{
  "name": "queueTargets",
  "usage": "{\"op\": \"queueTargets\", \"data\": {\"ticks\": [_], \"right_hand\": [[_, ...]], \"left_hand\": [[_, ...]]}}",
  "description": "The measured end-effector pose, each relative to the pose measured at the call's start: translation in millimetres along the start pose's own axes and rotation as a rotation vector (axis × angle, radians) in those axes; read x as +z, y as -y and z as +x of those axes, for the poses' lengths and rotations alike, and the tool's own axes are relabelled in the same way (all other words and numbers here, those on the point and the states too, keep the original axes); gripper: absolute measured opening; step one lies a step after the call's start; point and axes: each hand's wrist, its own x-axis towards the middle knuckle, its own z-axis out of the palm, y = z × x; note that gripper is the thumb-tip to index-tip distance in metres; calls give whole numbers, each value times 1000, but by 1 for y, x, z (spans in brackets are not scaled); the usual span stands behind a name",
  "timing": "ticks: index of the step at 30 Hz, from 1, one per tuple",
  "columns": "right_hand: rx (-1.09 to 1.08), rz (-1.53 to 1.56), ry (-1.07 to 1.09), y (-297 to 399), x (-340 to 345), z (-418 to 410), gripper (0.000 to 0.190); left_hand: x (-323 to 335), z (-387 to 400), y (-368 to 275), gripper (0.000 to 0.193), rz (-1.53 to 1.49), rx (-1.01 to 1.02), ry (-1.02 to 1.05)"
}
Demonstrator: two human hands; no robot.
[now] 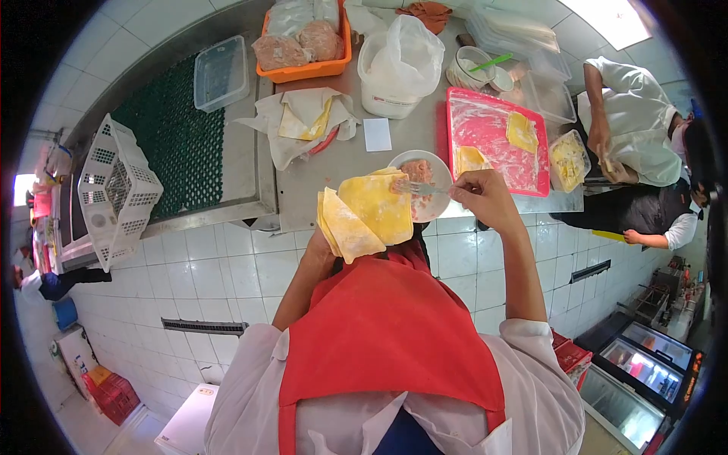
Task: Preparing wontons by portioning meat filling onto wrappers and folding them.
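A stack of floured yellow dough sheets rests on my left hand, most of which is hidden beneath it. One sheet at the left is folded over into a point. Between the fingers of my right hand is a fork; its tines touch the right edge of the top sheet, with a bit of pink filling there. Partly under the stack and fork, a white bowl holds ground meat. Just beyond my right hand lies a pink tray dusted with flour, bearing folded dough pieces.
Behind stand a white bucket lined with plastic, an orange crate of bagged meat and a cloth around more dough. A plastic container of dough pieces borders the tray. Another person works at the right. A sink edge is left.
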Motion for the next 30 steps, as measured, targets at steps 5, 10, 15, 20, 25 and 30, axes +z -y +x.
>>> {"op": "queueTargets", "data": {"ticks": [5, 10, 15, 20, 25, 30], "right_hand": [[10, -70, -7, 0, 3, 2, 15], [-31, -117, -103, 16, 8, -5, 15], [-173, -257, -282, 28, 22, -17, 13], [-275, -266, -383, 41, 41, -31, 7], [-374, -288, -379, 25, 60, -33, 8], [-303, -115, -347, 11, 65, -36, 9]], "left_hand": [[7, -3, -1, 71, -8, 14, 24], [15, -14, 2, 72, -14, 23, 50], [24, 8, -1, 72, -21, 44, 76], [32, 11, 0, 73, -28, 63, 99], [48, 16, -3, 80, -31, 53, 106], [28, 11, -4, 78, -178, 106, 172]]}}
